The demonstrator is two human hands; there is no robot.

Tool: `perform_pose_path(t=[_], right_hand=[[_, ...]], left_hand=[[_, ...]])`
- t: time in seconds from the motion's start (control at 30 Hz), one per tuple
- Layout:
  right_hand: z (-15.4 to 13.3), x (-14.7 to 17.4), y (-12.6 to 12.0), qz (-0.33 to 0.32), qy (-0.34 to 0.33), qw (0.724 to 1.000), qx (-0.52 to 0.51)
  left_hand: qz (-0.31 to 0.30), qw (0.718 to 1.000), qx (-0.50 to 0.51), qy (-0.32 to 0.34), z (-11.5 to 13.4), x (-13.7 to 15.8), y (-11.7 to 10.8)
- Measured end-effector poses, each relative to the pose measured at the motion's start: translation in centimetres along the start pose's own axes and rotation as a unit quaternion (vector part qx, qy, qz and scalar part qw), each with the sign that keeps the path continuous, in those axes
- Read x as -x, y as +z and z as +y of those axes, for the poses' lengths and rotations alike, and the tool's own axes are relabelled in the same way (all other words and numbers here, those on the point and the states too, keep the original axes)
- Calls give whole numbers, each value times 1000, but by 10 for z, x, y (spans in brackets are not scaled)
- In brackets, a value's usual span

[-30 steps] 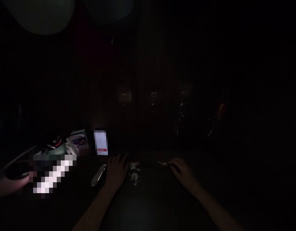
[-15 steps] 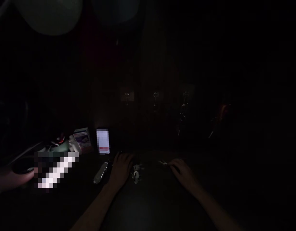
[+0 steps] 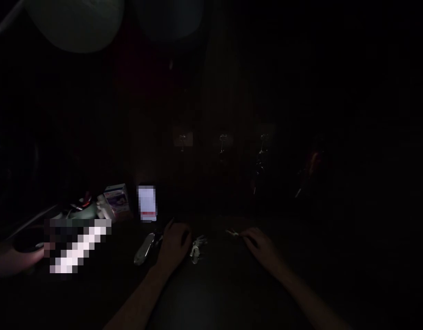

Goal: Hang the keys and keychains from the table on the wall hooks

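Note:
In the dim head view my right hand (image 3: 261, 243) rests over the dark tabletop, thumb and forefinger pinched on a small shiny key (image 3: 232, 233) that points left. My left hand (image 3: 176, 242) is low over the table, its fingers curled in. Whatever those fingers hold, if anything, is hidden in the dark. Just right of this hand lies a bunch of keys (image 3: 196, 250). On its other side is a long, rounded, shiny object (image 3: 145, 250), perhaps a pocket knife or fob, with small metal bits at its upper end.
At left, another person's hand (image 3: 19, 261) is beside a bright blurred screen (image 3: 80, 247). A lit phone-like screen (image 3: 147, 203) stands behind my left hand, next to a small box (image 3: 117, 201). Farther back, several hooks (image 3: 223, 137) hold hanging things. Pale rounded shapes (image 3: 75, 27) hang above.
My left hand's fingers have curled inward from a more spread pose. The keys beside it look slightly shifted. My right hand keeps its pinch almost unmoved; the view has shifted slightly.

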State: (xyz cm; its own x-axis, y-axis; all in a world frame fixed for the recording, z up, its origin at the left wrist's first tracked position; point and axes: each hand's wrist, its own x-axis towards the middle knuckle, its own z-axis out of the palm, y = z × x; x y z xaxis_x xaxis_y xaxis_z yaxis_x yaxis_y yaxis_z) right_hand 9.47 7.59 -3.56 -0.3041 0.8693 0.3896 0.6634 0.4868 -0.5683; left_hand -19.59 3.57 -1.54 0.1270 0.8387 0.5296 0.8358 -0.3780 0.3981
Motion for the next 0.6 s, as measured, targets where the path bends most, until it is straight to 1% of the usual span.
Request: perform_pose_path(t=[0.13,0.27,0.43,0.6], right_hand=[[-6,-2,-5,13,29,999,-30],[-18,-5,-13,6,59,997,-53],[-51,-6,-19,-64,71,992,-88],[-98,-12,-4,-88,75,984,-135]], left_hand=[[66,995,64,-37,-6,1,1],[108,983,121,-83,-6,1,-1],[101,969,198,-110,-3,-1,-5],[91,966,215,-111,-1,0,-4]])
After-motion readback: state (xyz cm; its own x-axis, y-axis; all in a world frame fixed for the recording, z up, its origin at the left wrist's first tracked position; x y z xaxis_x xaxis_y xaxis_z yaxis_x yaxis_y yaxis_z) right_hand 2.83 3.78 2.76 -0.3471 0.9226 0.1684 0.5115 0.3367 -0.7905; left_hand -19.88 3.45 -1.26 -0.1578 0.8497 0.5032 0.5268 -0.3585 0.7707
